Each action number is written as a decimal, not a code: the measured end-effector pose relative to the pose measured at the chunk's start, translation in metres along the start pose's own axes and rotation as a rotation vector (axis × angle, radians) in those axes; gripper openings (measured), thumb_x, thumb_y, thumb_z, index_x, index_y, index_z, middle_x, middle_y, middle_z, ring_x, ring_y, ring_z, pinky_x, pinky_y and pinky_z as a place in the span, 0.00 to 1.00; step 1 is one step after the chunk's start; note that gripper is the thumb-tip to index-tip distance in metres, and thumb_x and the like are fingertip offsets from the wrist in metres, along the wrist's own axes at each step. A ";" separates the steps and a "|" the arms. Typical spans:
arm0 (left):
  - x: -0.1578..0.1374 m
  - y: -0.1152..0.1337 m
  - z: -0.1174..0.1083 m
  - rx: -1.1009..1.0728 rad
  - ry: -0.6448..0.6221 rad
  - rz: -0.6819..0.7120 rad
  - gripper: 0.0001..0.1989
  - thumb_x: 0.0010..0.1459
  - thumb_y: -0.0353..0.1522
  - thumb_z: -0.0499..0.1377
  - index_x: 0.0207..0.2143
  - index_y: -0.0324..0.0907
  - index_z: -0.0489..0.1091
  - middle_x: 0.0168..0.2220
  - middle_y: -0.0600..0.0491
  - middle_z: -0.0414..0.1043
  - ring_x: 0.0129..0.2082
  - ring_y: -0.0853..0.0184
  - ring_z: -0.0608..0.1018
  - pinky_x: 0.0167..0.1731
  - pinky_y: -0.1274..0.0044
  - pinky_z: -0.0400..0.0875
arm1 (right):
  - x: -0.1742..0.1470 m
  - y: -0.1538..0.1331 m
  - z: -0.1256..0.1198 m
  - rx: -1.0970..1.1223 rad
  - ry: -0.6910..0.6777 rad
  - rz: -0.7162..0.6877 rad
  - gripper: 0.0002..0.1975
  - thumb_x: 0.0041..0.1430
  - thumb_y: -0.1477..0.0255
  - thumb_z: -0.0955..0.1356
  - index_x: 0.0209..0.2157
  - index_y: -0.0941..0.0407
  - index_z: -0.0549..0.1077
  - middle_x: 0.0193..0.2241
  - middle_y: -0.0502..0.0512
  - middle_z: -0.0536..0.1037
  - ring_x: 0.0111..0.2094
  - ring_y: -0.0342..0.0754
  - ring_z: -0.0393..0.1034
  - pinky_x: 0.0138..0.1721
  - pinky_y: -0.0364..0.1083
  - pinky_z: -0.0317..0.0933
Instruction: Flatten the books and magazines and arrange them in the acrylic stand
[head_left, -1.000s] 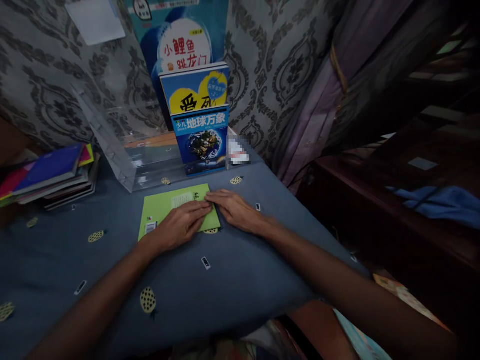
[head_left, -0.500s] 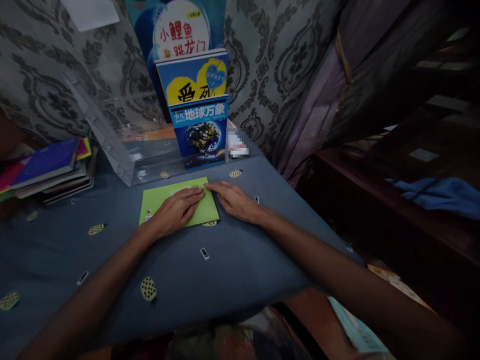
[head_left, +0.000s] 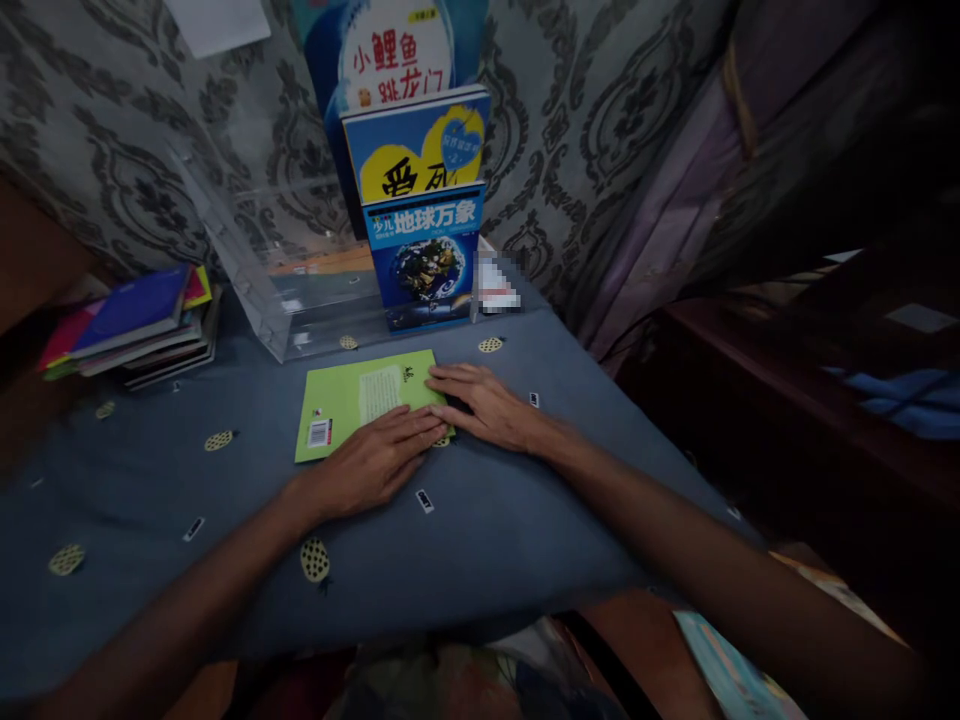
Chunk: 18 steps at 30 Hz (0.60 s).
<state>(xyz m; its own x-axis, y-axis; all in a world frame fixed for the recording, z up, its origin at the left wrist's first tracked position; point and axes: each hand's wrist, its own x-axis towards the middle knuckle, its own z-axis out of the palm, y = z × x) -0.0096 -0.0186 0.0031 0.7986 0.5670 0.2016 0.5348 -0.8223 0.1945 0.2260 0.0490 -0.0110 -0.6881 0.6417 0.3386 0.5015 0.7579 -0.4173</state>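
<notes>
A closed green book (head_left: 337,395) lies on the blue tablecloth (head_left: 480,520), its barcode side facing up. My left hand (head_left: 379,460) rests flat across its near edge, fingers stretched toward the near right corner. At the book's right edge lies my right hand (head_left: 487,405), fingers extended and slightly parted, the tips on the cover. The fingertips of both hands meet near that corner. Neither hand is wrapped around anything.
Behind the green book, a clear acrylic rack (head_left: 262,315) holds several upright books, a blue one with a globe (head_left: 431,265) in front. A pile of books (head_left: 142,325) lies at the left. Patterned curtain (head_left: 570,120) hangs behind. The table edge runs along the right.
My left hand has slid off the middle of the green cover toward its near edge, uncovering the printed text and barcode. My right fingers have come onto the right edge. The view has shifted left.
</notes>
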 end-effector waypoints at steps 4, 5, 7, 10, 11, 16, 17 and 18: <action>-0.014 0.002 -0.007 0.022 -0.023 -0.042 0.25 0.73 0.34 0.48 0.70 0.44 0.52 0.69 0.47 0.57 0.70 0.62 0.60 0.69 0.62 0.55 | -0.004 0.000 0.001 -0.019 -0.052 0.012 0.30 0.67 0.54 0.65 0.62 0.59 0.69 0.64 0.69 0.67 0.65 0.62 0.61 0.63 0.65 0.56; -0.018 0.002 -0.009 0.027 -0.030 -0.057 0.26 0.73 0.35 0.47 0.71 0.45 0.50 0.70 0.47 0.56 0.70 0.63 0.59 0.69 0.62 0.55 | -0.005 0.001 0.001 -0.019 -0.059 0.014 0.31 0.66 0.53 0.66 0.63 0.58 0.68 0.64 0.69 0.66 0.65 0.63 0.60 0.63 0.66 0.55; -0.028 0.000 -0.013 0.039 -0.039 -0.094 0.27 0.74 0.36 0.46 0.72 0.47 0.46 0.71 0.48 0.54 0.70 0.64 0.58 0.69 0.62 0.54 | -0.006 0.001 0.002 -0.016 -0.066 0.011 0.34 0.64 0.51 0.67 0.64 0.57 0.67 0.65 0.69 0.65 0.66 0.64 0.59 0.63 0.67 0.55; -0.043 -0.009 -0.015 0.071 -0.018 -0.168 0.27 0.74 0.37 0.46 0.72 0.48 0.46 0.70 0.48 0.55 0.71 0.63 0.57 0.69 0.61 0.53 | -0.008 0.001 0.002 -0.027 -0.084 -0.001 0.37 0.62 0.49 0.67 0.65 0.57 0.65 0.67 0.69 0.62 0.67 0.64 0.57 0.65 0.65 0.54; -0.048 -0.013 -0.014 0.088 -0.005 -0.199 0.27 0.74 0.38 0.46 0.72 0.47 0.46 0.70 0.47 0.55 0.71 0.62 0.57 0.69 0.59 0.53 | -0.009 0.000 0.002 -0.034 -0.092 -0.006 0.38 0.62 0.48 0.67 0.65 0.57 0.64 0.67 0.69 0.62 0.68 0.63 0.56 0.65 0.65 0.53; -0.063 -0.034 -0.010 0.189 0.056 -0.335 0.33 0.70 0.49 0.49 0.70 0.43 0.50 0.69 0.42 0.57 0.69 0.54 0.60 0.66 0.55 0.57 | -0.008 -0.001 0.003 -0.050 -0.097 -0.016 0.40 0.59 0.48 0.69 0.66 0.55 0.63 0.68 0.68 0.61 0.68 0.64 0.55 0.65 0.65 0.52; -0.063 -0.036 -0.010 0.214 0.058 -0.339 0.33 0.70 0.50 0.49 0.70 0.43 0.51 0.69 0.41 0.57 0.69 0.54 0.61 0.65 0.55 0.59 | -0.008 -0.002 0.003 -0.054 -0.097 -0.018 0.40 0.59 0.48 0.69 0.66 0.55 0.64 0.67 0.68 0.61 0.67 0.65 0.55 0.65 0.65 0.52; -0.063 -0.037 -0.009 0.243 0.056 -0.335 0.33 0.69 0.51 0.48 0.69 0.42 0.53 0.68 0.41 0.58 0.69 0.54 0.62 0.65 0.56 0.60 | -0.008 -0.003 0.003 -0.060 -0.099 -0.020 0.40 0.59 0.47 0.69 0.65 0.56 0.65 0.67 0.69 0.62 0.67 0.65 0.56 0.65 0.66 0.52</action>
<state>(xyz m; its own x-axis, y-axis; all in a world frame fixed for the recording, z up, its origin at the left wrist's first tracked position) -0.0827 -0.0235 -0.0081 0.5569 0.8013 0.2187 0.8174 -0.5755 0.0272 0.2285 0.0414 -0.0146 -0.7453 0.6139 0.2601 0.5156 0.7780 -0.3590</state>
